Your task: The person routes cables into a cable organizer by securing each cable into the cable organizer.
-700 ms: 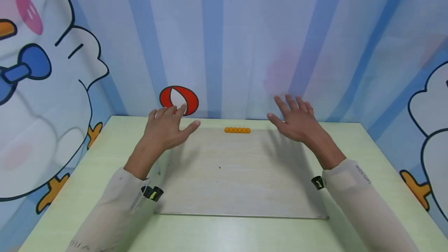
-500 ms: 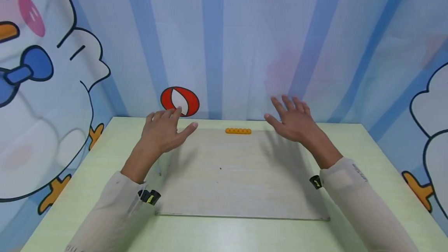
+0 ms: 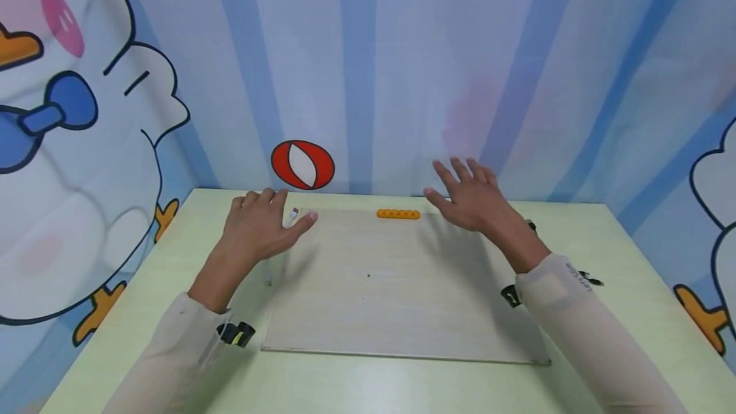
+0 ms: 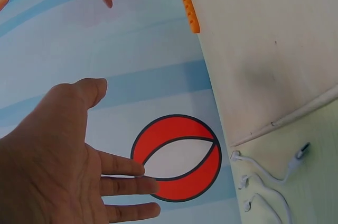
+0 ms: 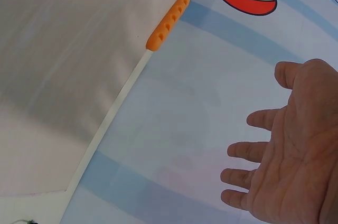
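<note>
Both hands hover over a pale rectangular board (image 3: 402,318) on the table, fingers spread and holding nothing. My left hand (image 3: 255,229) is above the board's left edge, near the white cables (image 4: 289,170) lying beside it. My right hand (image 3: 468,200) hangs over the far right part of the board, its palm facing the right wrist camera. Between the two hands, at the board's far edge, lies an orange strip (image 3: 398,214) with a row of notches, perhaps a cable holder. In the right wrist view the strip (image 5: 168,23) is apart from the fingers.
A light green table (image 3: 397,388) surrounds the board. Dark cable ends (image 3: 591,279) show past the right forearm, partly hidden by it. A striped blue backdrop (image 3: 397,69) with cartoon ducks and a printed red ball (image 3: 282,165) stands behind and at both sides.
My left hand has moved down and slightly left, off the printed ball, uncovering a white plug. The right hand has shifted left, and dark items beyond it now show. The view has turned slightly.
</note>
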Tool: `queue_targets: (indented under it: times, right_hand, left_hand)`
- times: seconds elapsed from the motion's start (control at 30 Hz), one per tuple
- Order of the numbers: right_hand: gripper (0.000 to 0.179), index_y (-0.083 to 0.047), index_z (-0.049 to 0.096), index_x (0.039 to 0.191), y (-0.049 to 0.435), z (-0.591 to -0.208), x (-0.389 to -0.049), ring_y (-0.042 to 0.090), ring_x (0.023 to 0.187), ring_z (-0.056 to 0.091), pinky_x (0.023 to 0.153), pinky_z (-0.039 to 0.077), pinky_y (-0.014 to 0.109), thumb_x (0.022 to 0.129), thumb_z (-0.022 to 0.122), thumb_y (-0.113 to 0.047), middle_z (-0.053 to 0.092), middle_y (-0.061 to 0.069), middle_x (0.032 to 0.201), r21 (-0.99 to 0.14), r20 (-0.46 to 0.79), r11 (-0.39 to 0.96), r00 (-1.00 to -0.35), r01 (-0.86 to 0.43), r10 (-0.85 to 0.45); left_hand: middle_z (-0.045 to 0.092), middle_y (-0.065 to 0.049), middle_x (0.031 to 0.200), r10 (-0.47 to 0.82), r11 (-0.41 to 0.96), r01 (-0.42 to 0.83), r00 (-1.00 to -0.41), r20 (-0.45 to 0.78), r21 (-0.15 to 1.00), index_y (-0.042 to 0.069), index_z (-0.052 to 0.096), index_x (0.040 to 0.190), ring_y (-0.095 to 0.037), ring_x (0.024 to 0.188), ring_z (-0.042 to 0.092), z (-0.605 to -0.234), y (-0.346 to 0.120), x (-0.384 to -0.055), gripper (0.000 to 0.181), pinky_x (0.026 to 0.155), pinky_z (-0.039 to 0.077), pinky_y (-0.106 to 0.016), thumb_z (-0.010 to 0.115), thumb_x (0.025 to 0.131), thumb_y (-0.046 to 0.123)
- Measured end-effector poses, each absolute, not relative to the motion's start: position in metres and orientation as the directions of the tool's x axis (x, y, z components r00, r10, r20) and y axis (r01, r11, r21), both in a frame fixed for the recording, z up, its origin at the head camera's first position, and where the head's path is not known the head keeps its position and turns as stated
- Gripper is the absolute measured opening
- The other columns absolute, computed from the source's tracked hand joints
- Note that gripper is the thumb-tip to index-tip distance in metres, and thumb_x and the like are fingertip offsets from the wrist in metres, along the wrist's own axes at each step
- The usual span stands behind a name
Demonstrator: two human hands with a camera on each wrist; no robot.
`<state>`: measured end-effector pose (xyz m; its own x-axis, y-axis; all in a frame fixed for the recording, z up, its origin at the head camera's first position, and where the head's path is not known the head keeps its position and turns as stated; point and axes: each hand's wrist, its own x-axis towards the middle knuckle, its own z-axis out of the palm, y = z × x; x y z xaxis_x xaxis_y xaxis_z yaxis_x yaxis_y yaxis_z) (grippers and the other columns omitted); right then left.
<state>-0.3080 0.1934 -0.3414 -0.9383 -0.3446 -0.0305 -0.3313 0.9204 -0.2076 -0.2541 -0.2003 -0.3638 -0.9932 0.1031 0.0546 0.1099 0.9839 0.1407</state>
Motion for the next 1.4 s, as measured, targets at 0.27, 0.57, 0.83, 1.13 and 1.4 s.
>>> queue_targets:
  times: [0.27,0.57,0.83,1.13,1.4]
  right_hand:
    - [0.078,-0.015,0.014,0.182,0.186,-0.343,-0.31,0.057,0.175,0.002,0.137,0.005,0.076,0.12,0.036,-0.056,0.009,0.027,0.189,-0.189,-0.019,0.921,-0.937,-0.34,-0.35]
    - [0.077,-0.015,0.014,0.182,0.18,-0.345,-0.313,0.056,0.175,0.003,0.138,0.007,0.075,0.12,0.036,-0.055,0.011,0.026,0.189,-0.181,-0.022,0.921,-0.935,-0.345,-0.354]
    - [0.077,-0.016,0.016,0.182,0.171,-0.348,-0.317,0.055,0.175,0.006,0.139,0.008,0.073,0.12,0.037,-0.055,0.014,0.025,0.189,-0.162,-0.02,0.92,-0.931,-0.357,-0.364]
    - [0.077,-0.016,0.016,0.182,0.16,-0.352,-0.32,0.054,0.174,0.011,0.139,0.011,0.073,0.119,0.038,-0.054,0.018,0.025,0.188,-0.154,-0.024,0.914,-0.923,-0.376,-0.384]
    - [0.077,-0.016,0.019,0.182,0.153,-0.357,-0.32,0.055,0.173,0.017,0.138,0.015,0.073,0.119,0.04,-0.054,0.022,0.025,0.187,-0.144,-0.007,0.912,-0.921,-0.385,-0.39]
  left_hand:
    - [0.056,-0.031,0.163,0.095,0.986,0.101,-0.994,0.05,0.131,-0.006,0.051,0.162,-0.056,0.15,0.051,-0.366,-0.202,-0.248,0.097,0.128,0.034,-0.075,0.046,0.108,0.075]
    - [0.061,-0.031,0.157,0.083,0.989,0.087,-0.996,0.039,0.115,-0.006,0.056,0.157,-0.056,0.145,0.056,-0.369,-0.205,-0.242,0.095,0.126,0.037,-0.074,0.047,0.108,0.075]
    - [0.063,-0.031,0.154,0.08,0.991,0.084,-0.996,0.035,0.106,-0.005,0.06,0.153,-0.055,0.143,0.058,-0.371,-0.21,-0.241,0.094,0.125,0.039,-0.074,0.047,0.108,0.076]
    - [0.066,-0.031,0.148,0.076,0.991,0.08,-0.996,0.038,0.105,-0.008,0.061,0.148,-0.054,0.136,0.061,-0.376,-0.218,-0.238,0.092,0.122,0.042,-0.073,0.049,0.108,0.073]
    - [0.067,-0.031,0.144,0.072,0.992,0.075,-0.997,0.035,0.102,-0.007,0.062,0.147,-0.054,0.131,0.063,-0.377,-0.222,-0.235,0.088,0.12,0.045,-0.073,0.051,0.108,0.071]
